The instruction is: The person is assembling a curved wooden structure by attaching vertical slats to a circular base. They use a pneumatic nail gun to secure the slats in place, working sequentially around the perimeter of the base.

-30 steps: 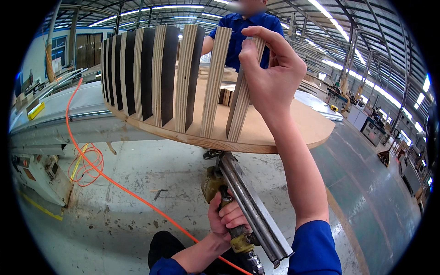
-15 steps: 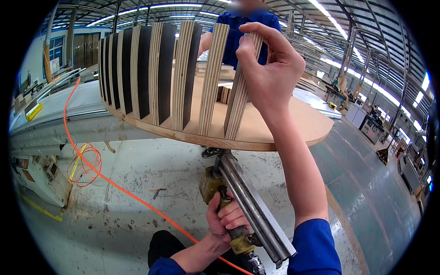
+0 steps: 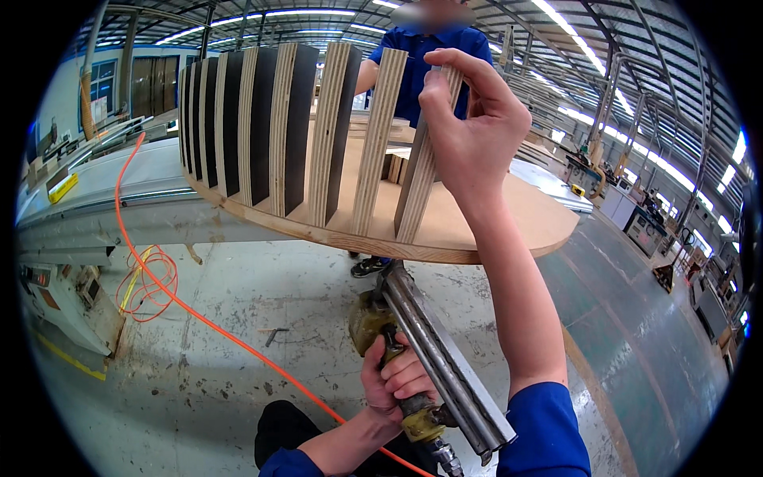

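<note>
My right hand (image 3: 481,119) is closed round the upper end of a plywood strip (image 3: 417,187), thumb on the near side. The strip stands slightly tilted on the edge of a round-ended wooden board (image 3: 517,219), last in a row of several upright plywood strips (image 3: 324,135) with dark faces. Below the board, my left hand (image 3: 397,378) grips the handle of a pneumatic nail gun (image 3: 441,354). Its nose points up against or just under the board's underside, below the held strip; contact cannot be made out. An air fitting (image 3: 447,457) sits at the handle's lower end.
An orange air hose (image 3: 230,342) crosses the floor and loops at left. Across the board stands a person in blue (image 3: 397,48). A metal-edged table (image 3: 159,187) lies at left, a yellow object (image 3: 62,188) on it. Small wood blocks (image 3: 395,167) rest behind the strips.
The strips and board appear slightly further right and lower in the view. Both hands keep their hold, the right on the strip and the left on the nail gun.
</note>
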Demonstrator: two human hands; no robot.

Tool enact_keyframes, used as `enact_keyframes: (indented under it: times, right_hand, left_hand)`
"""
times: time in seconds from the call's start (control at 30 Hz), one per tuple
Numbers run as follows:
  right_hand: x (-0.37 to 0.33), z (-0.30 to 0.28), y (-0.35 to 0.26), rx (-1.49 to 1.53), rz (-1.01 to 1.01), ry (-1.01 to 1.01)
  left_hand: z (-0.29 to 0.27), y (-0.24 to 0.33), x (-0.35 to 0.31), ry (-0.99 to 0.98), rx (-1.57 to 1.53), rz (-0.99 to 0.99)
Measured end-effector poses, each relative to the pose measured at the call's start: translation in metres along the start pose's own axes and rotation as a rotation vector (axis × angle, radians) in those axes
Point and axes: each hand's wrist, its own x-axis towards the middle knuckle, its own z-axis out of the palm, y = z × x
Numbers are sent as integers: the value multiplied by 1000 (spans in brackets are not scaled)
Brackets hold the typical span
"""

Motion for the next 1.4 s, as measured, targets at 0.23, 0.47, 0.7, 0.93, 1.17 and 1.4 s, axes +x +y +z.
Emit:
enact_keyframes:
  times: [0.23, 0.47, 0.7, 0.93, 1.17, 1.4]
  right_hand:
    - [-1, 0, 3, -19, 11, -9]
    - [-2, 1, 4, -58, -10, -11]
    - [-5, -1, 1, -102, 18, -13]
    - [-4, 0, -1, -27, 56, -33]
    - [-20, -49, -2, -68, 314, -185]
    - [-36, -66, -26, -98, 682, -1133]
  left_hand:
    - [0, -1, 3, 7, 3, -8]
    - [0, 2, 0, -8, 15, -16]
    - [-2, -1, 1, -67, -5, -19]
    - [9, 3, -10, 111, -6, 66]
    - [43, 70, -73, 180, 473, 298]
    - [108, 116, -157, 281, 1375, 542]
